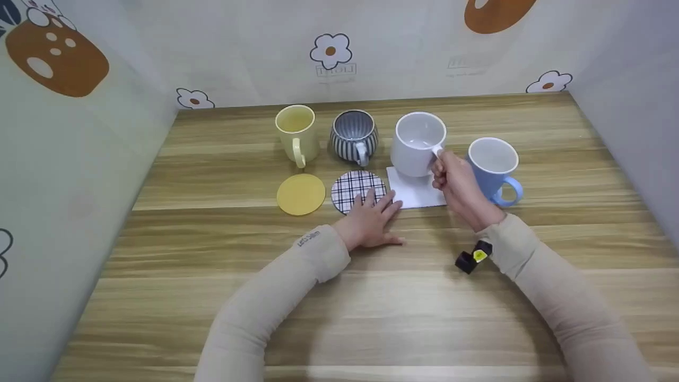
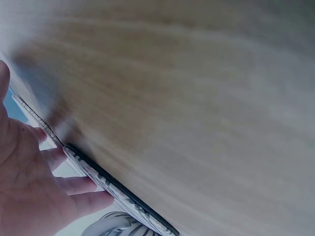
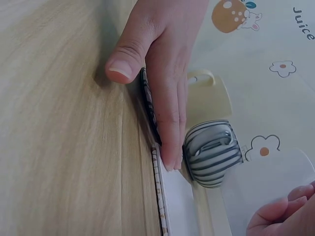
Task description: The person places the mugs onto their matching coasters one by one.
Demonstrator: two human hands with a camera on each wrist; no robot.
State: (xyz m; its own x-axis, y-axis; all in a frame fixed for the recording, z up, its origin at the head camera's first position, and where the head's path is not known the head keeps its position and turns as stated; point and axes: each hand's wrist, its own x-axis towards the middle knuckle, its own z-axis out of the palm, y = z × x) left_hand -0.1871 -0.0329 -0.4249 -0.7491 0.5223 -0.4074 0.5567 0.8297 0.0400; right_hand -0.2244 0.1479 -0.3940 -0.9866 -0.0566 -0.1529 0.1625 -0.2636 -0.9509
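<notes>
My right hand (image 1: pixel 460 185) grips the handle of a white mug (image 1: pixel 409 156). The mug is at the back part of a white square coaster (image 1: pixel 419 195); whether its base touches the coaster I cannot tell. Fingers spread, my left hand (image 1: pixel 370 222) rests on the front of a round checkered coaster (image 1: pixel 351 185), and its fingertips reach the white coaster's left edge. In the right wrist view, the left hand (image 3: pixel 170 83) lies with straight fingers across both coasters. Behind the checkered coaster stands a grey striped mug (image 1: pixel 350 142).
A yellow mug (image 1: pixel 305 140) stands at the left behind a round yellow coaster (image 1: pixel 301 195). A blue mug (image 1: pixel 485 178) is close to my right wrist, its handle to the right. Walls with printed flowers (image 1: pixel 330 51) enclose the wooden table (image 1: pixel 212 254).
</notes>
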